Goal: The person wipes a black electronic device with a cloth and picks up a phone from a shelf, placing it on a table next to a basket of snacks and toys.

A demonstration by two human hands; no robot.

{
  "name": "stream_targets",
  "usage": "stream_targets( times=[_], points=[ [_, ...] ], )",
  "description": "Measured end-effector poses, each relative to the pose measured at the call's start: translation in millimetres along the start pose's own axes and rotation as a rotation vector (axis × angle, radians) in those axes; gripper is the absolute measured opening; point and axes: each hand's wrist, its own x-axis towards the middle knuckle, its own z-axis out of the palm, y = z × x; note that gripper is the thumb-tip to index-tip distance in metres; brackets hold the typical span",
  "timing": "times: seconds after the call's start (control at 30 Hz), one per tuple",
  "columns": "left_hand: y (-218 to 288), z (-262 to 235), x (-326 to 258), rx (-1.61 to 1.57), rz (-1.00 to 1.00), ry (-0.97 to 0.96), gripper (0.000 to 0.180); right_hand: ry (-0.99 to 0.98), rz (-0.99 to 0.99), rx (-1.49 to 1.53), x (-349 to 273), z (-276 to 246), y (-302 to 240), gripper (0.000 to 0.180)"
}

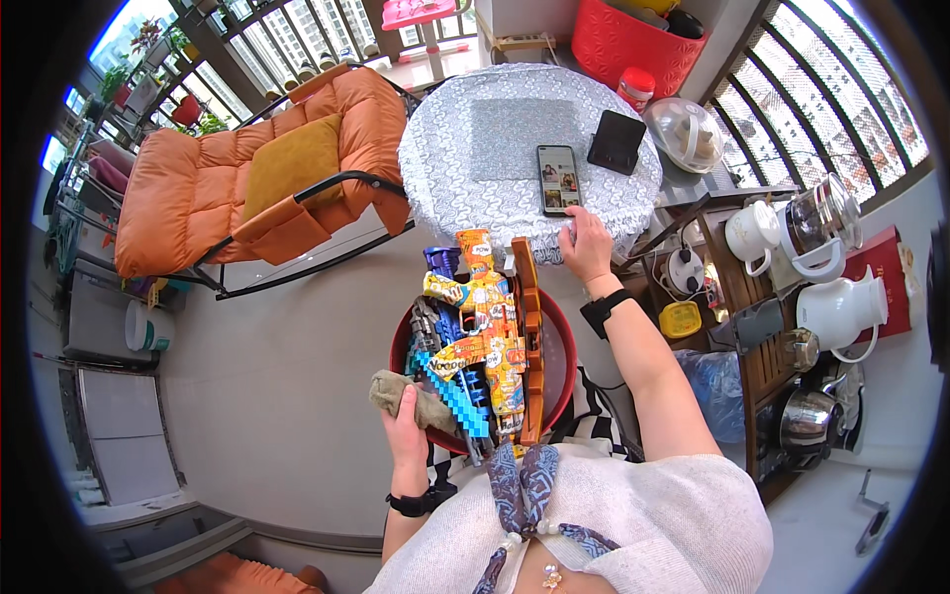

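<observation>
My left hand (404, 436) is closed around a bunched grey-brown cloth (424, 404) at the left rim of a red basin (566, 366). Piled across the basin are toy guns: a yellow one with a comic print (487, 307), an orange-brown piece (529, 337) beside it, and blue, purple and grey ones partly hidden underneath. A turquoise pixel-style toy (450, 396) slants along the left. Stretched forward to the table edge, my right hand (590, 245) has its fingertips at the lower end of a lit smartphone (559, 180); it holds nothing.
The round table (435, 178) has a white lace cloth, with a black folding case (616, 142) on it. An orange lounge chair (188, 188) stands left. To the right, a wooden shelf (767, 366) carries a white jug (841, 305), kettles and cups.
</observation>
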Motion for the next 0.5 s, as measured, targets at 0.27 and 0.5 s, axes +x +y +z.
stream_targets(
  times=[0.27, 0.5],
  points=[
    [-5.9, -6.9, 3.5, 0.001, -0.001, 0.002, 0.034, 0.002, 0.004, 0.008, -0.2, -1.0, -1.9, 0.026],
    [-3.4, -3.0, 2.0, -0.002, -0.011, 0.015, 0.034, -0.010, 0.021, 0.007, 0.0, -1.3, -1.0, 0.026]
  ],
)
